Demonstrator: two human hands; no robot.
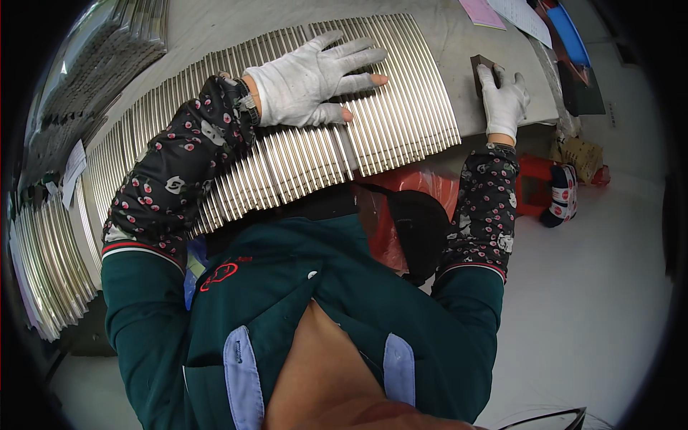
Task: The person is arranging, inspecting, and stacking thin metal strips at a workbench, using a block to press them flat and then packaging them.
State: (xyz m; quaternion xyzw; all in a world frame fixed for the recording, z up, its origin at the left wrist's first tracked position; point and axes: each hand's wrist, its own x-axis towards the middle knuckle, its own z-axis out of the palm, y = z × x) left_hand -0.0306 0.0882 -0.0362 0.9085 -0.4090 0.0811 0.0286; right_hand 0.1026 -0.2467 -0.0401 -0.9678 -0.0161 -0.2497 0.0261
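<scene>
Side by side on the table lies a wide row of shiny, thin metal rods [401,86], with narrow gaps splitting it in places. My left hand [315,79], in a white glove with bare thumb and finger tips, rests flat across the rods, fingers spread. To the right of the row, my right hand [505,100], also gloved in white, has its fingers closed on a small dark brown block [484,72] at the table top. The block's underside is hidden. Dark flowered sleeve covers run up both forearms.
Stacks of wrapped metal strips [100,79] stand at the far left, with more bundled rods [54,261] nearer me. Papers [512,18] and a blue tray [570,32] lie at the far right. Below the table's right edge are a red container [534,186] and a dark yarn-like roll [562,195].
</scene>
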